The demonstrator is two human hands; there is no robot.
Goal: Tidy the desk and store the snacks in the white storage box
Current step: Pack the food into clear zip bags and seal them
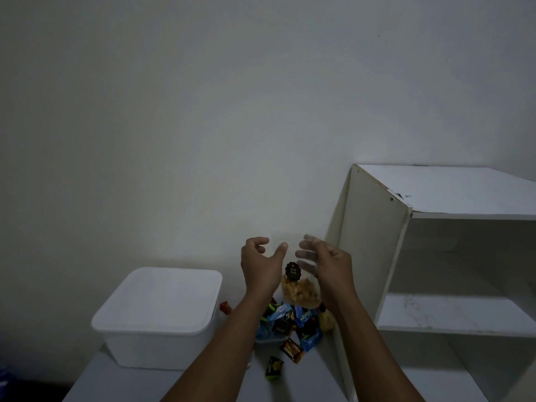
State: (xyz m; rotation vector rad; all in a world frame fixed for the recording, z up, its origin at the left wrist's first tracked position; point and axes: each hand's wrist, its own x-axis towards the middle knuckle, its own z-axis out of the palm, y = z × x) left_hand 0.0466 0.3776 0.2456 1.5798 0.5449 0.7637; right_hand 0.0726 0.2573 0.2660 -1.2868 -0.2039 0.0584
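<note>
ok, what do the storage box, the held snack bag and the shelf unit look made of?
Storage box: likely moulded plastic, matte white; rounded corners, lipped lid.
Snack bag: thin clear plastic film; fingers of the right hand show hazy through it.
Shelf unit: probably white laminated board; flat panels, screw heads, chipped top corner.

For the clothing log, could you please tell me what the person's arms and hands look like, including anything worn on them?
Both forearms are bare as far as the frame shows; no sleeve is in view. The left hand and right hand wear no gloves, and I see no watch, bracelet or ring, though the dim light could hide a thin one.
</note>
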